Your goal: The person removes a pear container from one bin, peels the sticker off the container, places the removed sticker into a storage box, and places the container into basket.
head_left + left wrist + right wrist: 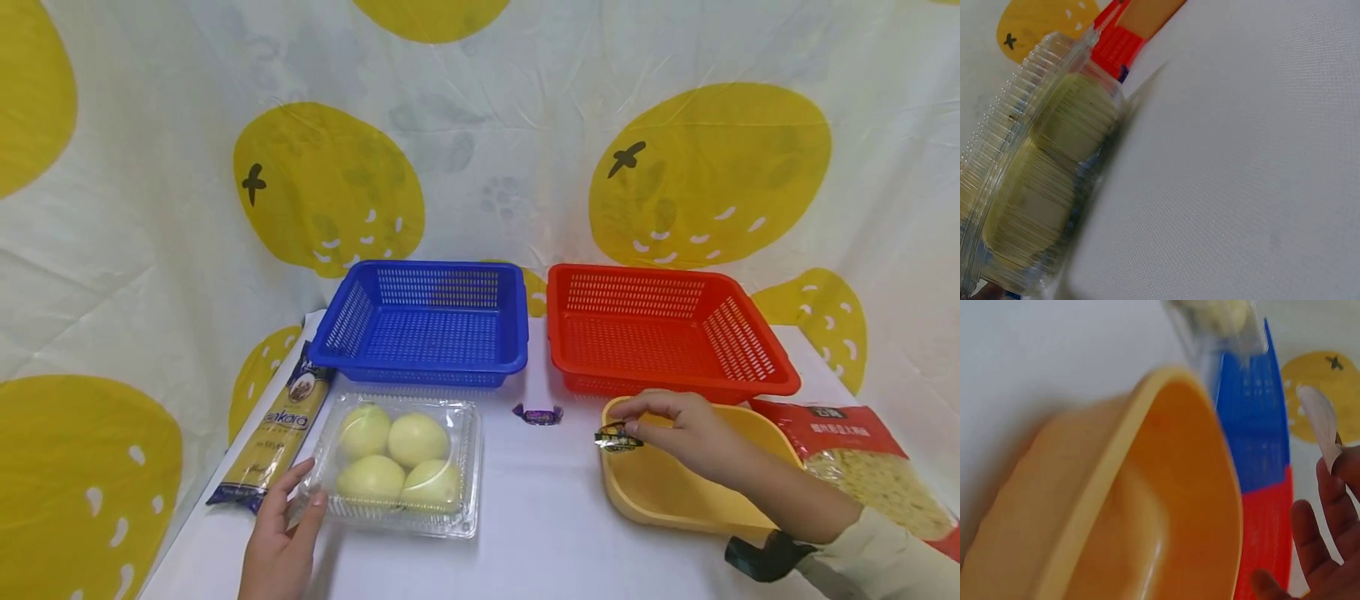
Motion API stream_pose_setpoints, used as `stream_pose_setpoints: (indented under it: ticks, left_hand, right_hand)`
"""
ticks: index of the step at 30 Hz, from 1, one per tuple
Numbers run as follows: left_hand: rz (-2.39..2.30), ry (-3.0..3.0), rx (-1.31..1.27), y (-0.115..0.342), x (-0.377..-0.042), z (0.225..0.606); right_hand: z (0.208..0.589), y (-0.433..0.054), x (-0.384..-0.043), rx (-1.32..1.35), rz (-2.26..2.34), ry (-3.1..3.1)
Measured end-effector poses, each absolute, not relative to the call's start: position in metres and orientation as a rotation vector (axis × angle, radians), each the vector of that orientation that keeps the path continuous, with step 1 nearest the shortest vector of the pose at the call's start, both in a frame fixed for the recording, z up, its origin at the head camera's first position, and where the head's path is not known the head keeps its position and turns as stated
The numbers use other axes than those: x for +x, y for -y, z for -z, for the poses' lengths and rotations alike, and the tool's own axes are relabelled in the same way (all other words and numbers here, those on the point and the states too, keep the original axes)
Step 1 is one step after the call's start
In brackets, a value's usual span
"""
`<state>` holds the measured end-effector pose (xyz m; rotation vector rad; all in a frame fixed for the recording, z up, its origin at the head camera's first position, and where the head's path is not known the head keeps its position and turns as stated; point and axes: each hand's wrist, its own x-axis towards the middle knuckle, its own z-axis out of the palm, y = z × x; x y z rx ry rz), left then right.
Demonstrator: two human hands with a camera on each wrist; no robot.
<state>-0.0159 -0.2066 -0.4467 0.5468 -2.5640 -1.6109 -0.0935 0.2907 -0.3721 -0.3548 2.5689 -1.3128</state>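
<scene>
My left hand [285,533] grips the near left corner of a clear plastic clamshell box [474,467], with the corner between thumb and fingers. Several round, pale yellow-green fruits [417,439] sit inside it. In the left wrist view the box [1054,156] shows from its side, over the white table. Over the left rim of a yellow basin [675,492], my right hand [690,429] pinches a small wrapped candy [619,437] with a dark and gold wrapper. The right wrist view shows the basin [1166,444] blurred beside the fingers. A purple-wrapped candy [538,415] lies between box and basin.
A blue basket [420,367] and a red basket [675,383] stand side by side at the back. A pack of spaghetti [273,433] lies at the left edge. A red-topped bag of pasta [870,471] lies right of the basin. A patterned cloth hangs behind.
</scene>
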Motion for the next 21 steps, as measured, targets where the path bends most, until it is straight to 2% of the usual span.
stream_pose_setpoints:
  ticks: [12,21]
  left_hand:
    - [1.62,2.561,0.532,0.207,-0.015,0.446]
    - [1.612,2.575,0.499,0.208,-0.015,0.445]
  right_hand:
    - [0.397,-0.347,-0.109,-0.331,1.144,-2.542]
    - [0.403,-0.365,-0.118,-0.301,1.084,-2.514]
